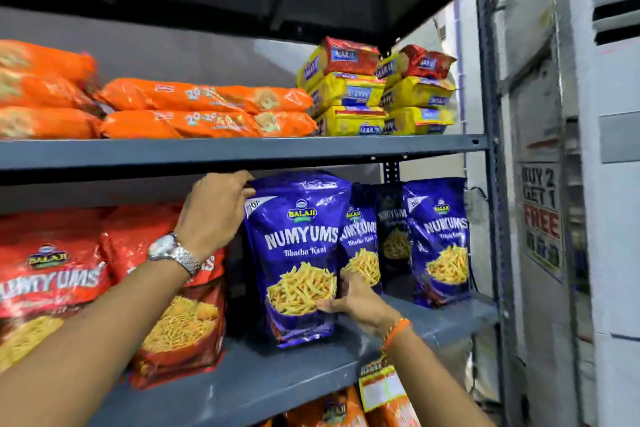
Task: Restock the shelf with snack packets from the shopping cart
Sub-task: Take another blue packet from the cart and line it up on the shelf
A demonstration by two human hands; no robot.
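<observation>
A blue Numyums snack packet (298,253) stands upright on the grey middle shelf (263,381). My left hand (216,211), with a wristwatch, grips its top left corner. My right hand (360,302) holds its lower right edge, thumb across the front. Behind and to the right stand more blue packets (440,239) of the same kind. Red Numyums packets (173,305) fill the left part of this shelf. The shopping cart is not in view.
The upper shelf (242,149) carries orange biscuit packs (207,111) and yellow-and-red Marie packs (374,94). A steel upright (491,149) bounds the rack on the right. Beyond it is a white unit with a "Buy 2 Get 1 Free" sign (540,215). Orange packets (332,409) lie below.
</observation>
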